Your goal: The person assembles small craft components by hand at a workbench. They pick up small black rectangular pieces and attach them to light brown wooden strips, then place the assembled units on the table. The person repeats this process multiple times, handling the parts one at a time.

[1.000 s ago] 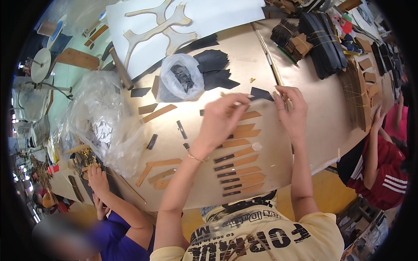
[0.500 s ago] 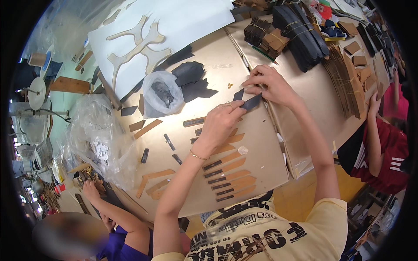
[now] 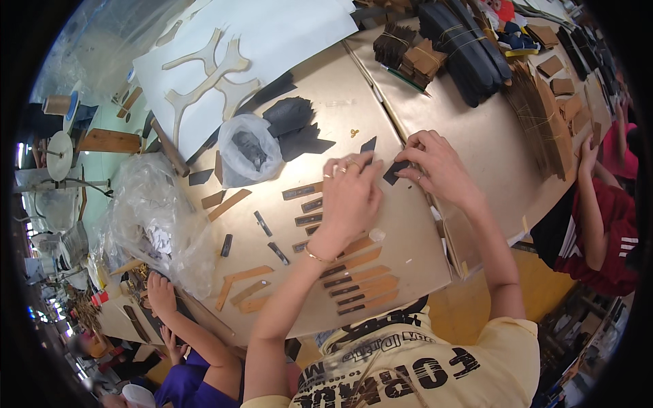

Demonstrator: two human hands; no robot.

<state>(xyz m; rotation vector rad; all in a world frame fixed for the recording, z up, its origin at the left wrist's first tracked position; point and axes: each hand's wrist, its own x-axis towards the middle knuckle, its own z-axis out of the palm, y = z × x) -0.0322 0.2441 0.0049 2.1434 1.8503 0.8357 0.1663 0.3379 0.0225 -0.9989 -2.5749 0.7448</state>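
My right hand (image 3: 439, 168) pinches a small dark strip (image 3: 394, 173) between thumb and fingers, just over the table (image 3: 425, 231). To its left, my left hand (image 3: 348, 197) is blurred, so whether its fingers grip anything is unclear. Another dark strip (image 3: 369, 145) lies at the tips of those fingers. Under and below my left hand is a column of brown pointed strips (image 3: 374, 284), several with dark patches at their left ends. Part of that column is hidden by my hand and forearm.
A plastic bag of dark scraps (image 3: 250, 151) stands left of my hands, beside dark sheet pieces (image 3: 289, 117). Loose small dark strips (image 3: 277, 253) lie nearer me. Banded dark bundles (image 3: 462, 54) and brown stacks (image 3: 537, 122) sit far right. Other people work at both sides.
Both hands were together on one dark strip. My left hand has come off it and moved back toward me, while the right still has the strip, now apart from the left.
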